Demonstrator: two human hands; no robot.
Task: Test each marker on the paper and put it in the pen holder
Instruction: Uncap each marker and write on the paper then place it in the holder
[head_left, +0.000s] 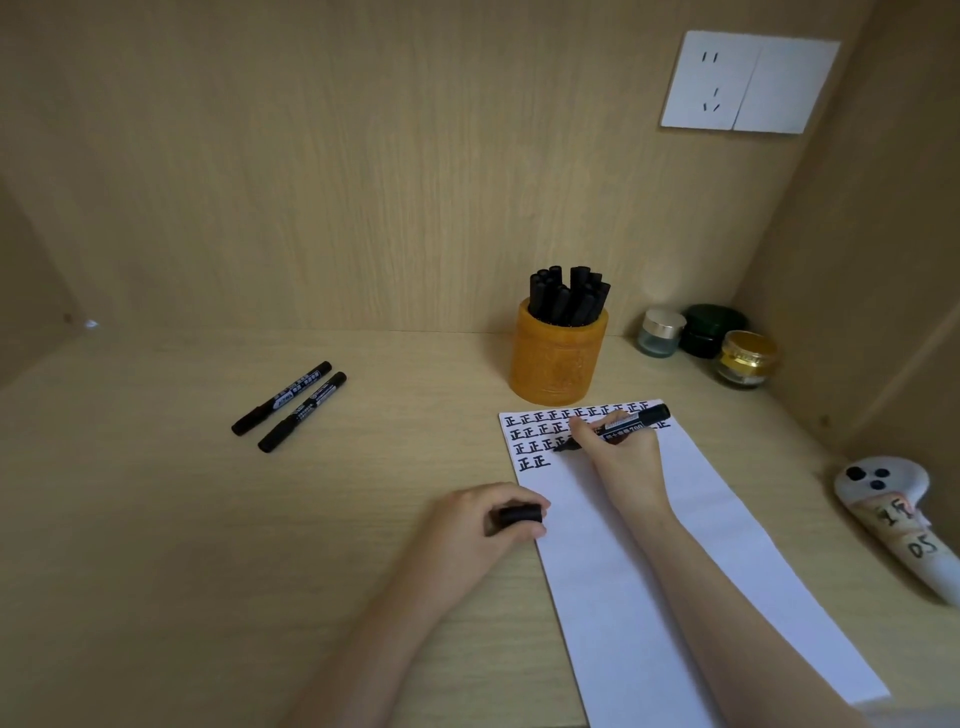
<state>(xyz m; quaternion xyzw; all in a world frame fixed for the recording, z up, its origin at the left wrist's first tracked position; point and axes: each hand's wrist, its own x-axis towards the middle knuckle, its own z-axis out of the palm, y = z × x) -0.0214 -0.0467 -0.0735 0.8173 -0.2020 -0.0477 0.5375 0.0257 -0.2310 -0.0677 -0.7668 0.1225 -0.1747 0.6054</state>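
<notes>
A long white paper (675, 571) lies on the wooden desk, its top covered with rows of black written characters. My right hand (618, 452) grips an uncapped black marker (631, 421), whose tip touches the paper at the end of the fourth row. My left hand (483, 525) rests at the paper's left edge and holds the black marker cap (519, 515). Behind the paper stands an orange pen holder (558, 358) with several black markers in it. Two capped black markers (291, 405) lie side by side on the desk to the left.
Three small jars (706, 338) stand in the back right corner. A white controller (893, 514) with taped labels lies at the right edge. A wall socket (748, 83) is on the back panel. Wooden walls enclose the desk on three sides.
</notes>
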